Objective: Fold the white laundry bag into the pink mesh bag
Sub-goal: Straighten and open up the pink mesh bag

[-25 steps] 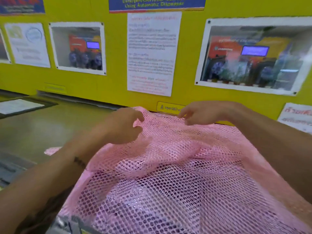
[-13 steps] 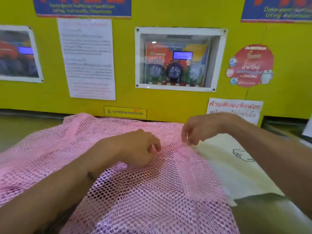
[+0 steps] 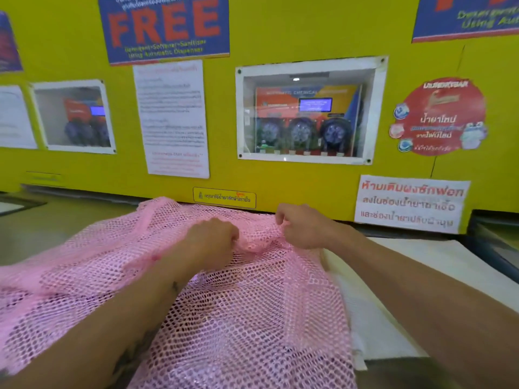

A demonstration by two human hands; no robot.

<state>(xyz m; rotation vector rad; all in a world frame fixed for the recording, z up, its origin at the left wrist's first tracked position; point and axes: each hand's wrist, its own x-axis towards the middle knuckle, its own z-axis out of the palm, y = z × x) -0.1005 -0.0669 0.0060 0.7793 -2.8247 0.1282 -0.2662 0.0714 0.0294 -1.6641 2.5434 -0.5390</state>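
Observation:
The pink mesh bag (image 3: 252,318) lies spread across the counter in front of me, its far edge close to the yellow wall. My left hand (image 3: 213,242) is closed on a bunched part of the mesh near that far edge. A short way to the right, my right hand (image 3: 300,228) pinches the same edge. The white laundry bag (image 3: 379,313) lies flat on the counter to the right, partly under the pink mesh and under my right forearm.
A yellow wall (image 3: 280,37) stands just behind the counter, with posters, a printed notice and a windowed dispenser panel (image 3: 306,110). Bare counter top (image 3: 56,226) shows at the left. A dark recessed edge (image 3: 494,242) sits at the far right.
The view has swung right and risen along the wall. Both hands moved nearer to each other on the mesh's far edge and closed on it; more of the white bag shows at the right.

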